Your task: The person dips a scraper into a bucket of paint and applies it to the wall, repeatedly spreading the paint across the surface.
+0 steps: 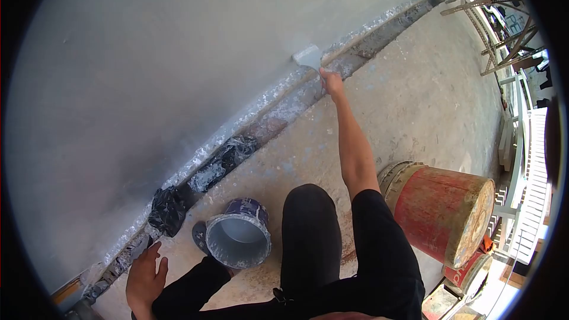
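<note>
Painting the wall (178,53) low down seems to be the step in hand. Beyond and right of the paint bucket (246,205), the right hand (332,83) grips a wide paintbrush (307,57), its bristles at the wall. Left of the bucket, the left hand (146,275) looks open and empty. Further strokes would call for even pressure.
</note>
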`<state>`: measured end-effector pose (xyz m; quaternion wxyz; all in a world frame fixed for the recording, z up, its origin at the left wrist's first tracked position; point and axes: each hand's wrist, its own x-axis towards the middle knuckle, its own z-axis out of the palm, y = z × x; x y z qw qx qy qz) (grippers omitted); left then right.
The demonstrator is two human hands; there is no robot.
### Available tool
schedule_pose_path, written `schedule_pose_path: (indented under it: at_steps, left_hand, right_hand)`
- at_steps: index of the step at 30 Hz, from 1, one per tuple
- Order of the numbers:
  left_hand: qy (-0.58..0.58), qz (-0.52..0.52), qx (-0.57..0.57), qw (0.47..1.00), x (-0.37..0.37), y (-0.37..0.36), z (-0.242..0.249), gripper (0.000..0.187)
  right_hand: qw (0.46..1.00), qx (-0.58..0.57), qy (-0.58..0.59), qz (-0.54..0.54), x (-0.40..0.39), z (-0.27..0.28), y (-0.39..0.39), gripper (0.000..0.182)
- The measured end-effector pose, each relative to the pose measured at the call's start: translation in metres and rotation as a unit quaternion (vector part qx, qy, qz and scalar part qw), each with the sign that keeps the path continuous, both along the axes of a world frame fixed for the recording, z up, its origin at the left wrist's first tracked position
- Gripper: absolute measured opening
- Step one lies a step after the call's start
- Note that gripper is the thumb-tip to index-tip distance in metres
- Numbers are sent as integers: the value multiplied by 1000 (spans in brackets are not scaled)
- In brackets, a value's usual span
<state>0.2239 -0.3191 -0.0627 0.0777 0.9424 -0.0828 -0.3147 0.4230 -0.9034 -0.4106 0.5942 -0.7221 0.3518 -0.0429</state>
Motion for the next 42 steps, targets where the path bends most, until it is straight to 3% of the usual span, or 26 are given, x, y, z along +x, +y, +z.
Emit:
schedule_pose_path:
  at_steps: [3,6,9,11,13,14,16,18,21,24,25,27,29,32,35,38,42]
  left_hand:
    - [23,18,-20,999,0,-3,0,37]
    - [28,13,-31,999,0,-5,-2,37]
    - [13,1,-33,999,0,-5,-3,37]
    - [11,7,-30,999,2,-1,-3,36]
    - [14,11,-30,999,1,1,-6,35]
    - [20,13,-35,999,1,2,-7,36]
    - [34,21,-45,998,1,5,-9,36]
    - [19,10,-26,999,0,5,-11,36]
    - [14,4,-42,999,4,-6,-9,36]
    - [27,1,-73,997,10,-13,-9,35]
    - [23,3,-70,997,9,-14,-9,35]
    - [21,3,-65,998,8,-15,-8,36]
    - [27,6,-55,998,4,-11,-8,36]
    - [29,19,-39,999,1,-8,-9,37]
    - [35,19,-33,999,-4,-7,-12,37]
    - [47,26,-37,998,-3,-8,-12,37]
    - [45,27,-27,998,-4,-3,-14,37]
  right_hand:
    - [999,-36,27,12,2,-24,-3,44]
    - [930,-318,66,174,4,-70,-24,46]
    - [894,-386,95,207,6,-86,-26,54]
    - [936,-307,84,153,25,-99,-27,49]
    - [932,-318,97,148,33,-43,-25,46]
    - [962,-224,108,113,29,9,-14,44]
    - [970,-212,99,64,27,61,-4,44]
    - [977,-197,30,73,16,101,-10,45]
    - [995,34,-85,43,-13,184,-3,43]
    - [960,128,-239,69,5,153,0,41]
    - [970,106,-205,81,11,130,2,39]
    - [985,92,-148,5,13,70,5,43]
    - [994,-62,-85,-9,8,-15,-12,45]
    - [993,-111,40,13,-8,-45,-9,48]
    - [954,-277,63,98,-1,-82,-18,48]
    - [900,-408,112,101,21,-153,-39,50]
    - [945,-263,139,134,16,-82,-28,50]
